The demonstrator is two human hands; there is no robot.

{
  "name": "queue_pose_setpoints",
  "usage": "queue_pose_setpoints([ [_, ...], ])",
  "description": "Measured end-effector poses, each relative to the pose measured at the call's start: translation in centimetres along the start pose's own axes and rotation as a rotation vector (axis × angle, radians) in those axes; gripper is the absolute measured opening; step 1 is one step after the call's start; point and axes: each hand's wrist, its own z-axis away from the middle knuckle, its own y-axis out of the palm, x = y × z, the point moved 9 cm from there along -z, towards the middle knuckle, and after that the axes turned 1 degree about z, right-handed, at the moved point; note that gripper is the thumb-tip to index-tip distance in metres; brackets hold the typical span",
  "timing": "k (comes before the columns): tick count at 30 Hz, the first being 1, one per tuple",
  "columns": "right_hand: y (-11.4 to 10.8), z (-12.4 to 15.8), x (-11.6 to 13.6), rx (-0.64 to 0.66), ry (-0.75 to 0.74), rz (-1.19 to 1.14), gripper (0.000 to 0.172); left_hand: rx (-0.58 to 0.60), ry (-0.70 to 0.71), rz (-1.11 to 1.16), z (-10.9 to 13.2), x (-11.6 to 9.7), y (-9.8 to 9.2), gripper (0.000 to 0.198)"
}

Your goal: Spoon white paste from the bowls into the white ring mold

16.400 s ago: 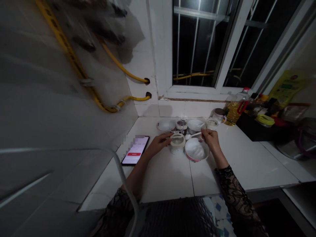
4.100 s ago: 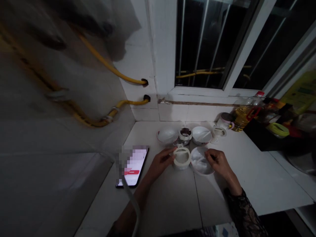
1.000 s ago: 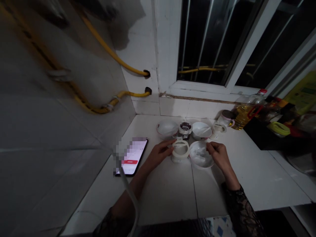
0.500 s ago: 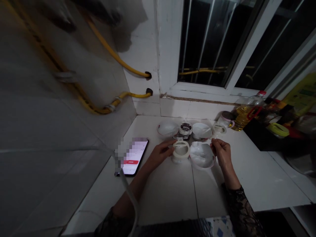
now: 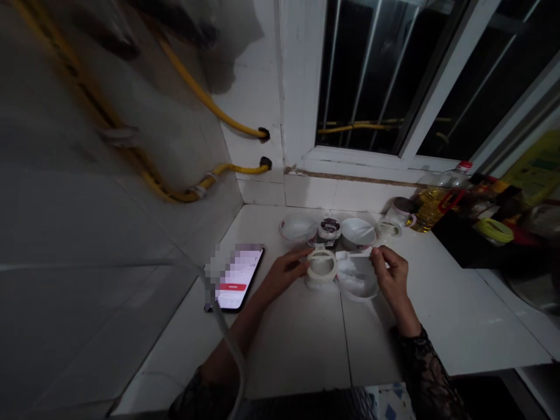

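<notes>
My left hand [image 5: 286,271] grips the left side of a small clear jar [image 5: 322,274] with a cream-coloured rim, thumb and fingers at its edge. Pinched in my right hand [image 5: 391,271] is a small white spoon [image 5: 356,254], held level with its head towards the jar. Below that spoon stands a bowl [image 5: 365,296] holding white powder [image 5: 350,274]; my right hand covers part of its right rim. What the jar contains is too dim to make out.
Behind stand a glass bowl [image 5: 297,227], a dark-labelled jar [image 5: 329,227], a white bowl [image 5: 357,232] with a utensil and another pale-rimmed jar [image 5: 389,227]. A lit phone [image 5: 238,280] lies left, with a cable [image 5: 230,341] in front. An oil bottle [image 5: 431,204] stands right.
My right hand has raised the white spoon and moved it slightly left, so its head shows above the bowl's back rim beside the jar. My left hand stays at the jar.
</notes>
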Motion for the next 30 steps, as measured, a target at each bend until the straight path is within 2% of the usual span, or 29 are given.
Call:
queue_pose_setpoints([
  [3, -0.4, -0.3, -2.9, 0.100, 0.185, -0.005, 0.039, 0.001, 0.000, 0.005, 0.1, -0.2, 0.0, 0.047],
  [6, -0.4, -0.3, -4.5, 0.178, 0.255, 0.022, 0.040, -0.001, -0.002, -0.003, 0.1, -0.4, 0.0, 0.045],
  [9, 0.2, 0.0, -4.9, 0.236, 0.257, 0.081, 0.036, 0.001, 0.001, -0.009, 0.2, -0.6, 0.1, 0.044],
  [14, 2.7, 0.7, -4.1, 0.367, 0.162, 0.202, 0.033, -0.006, 0.012, -0.039, 0.2, -0.8, -0.1, 0.043],
  [22, 3.7, 1.2, -4.1, 0.416, 0.213, 0.047, 0.038, -0.005, 0.006, -0.046, 0.1, -0.5, -0.1, 0.044],
  [30, 1.7, 0.4, -5.4, 0.253, 0.407, -0.093, 0.040, -0.008, 0.020, -0.053, 0.1, -0.7, -0.2, 0.043],
])
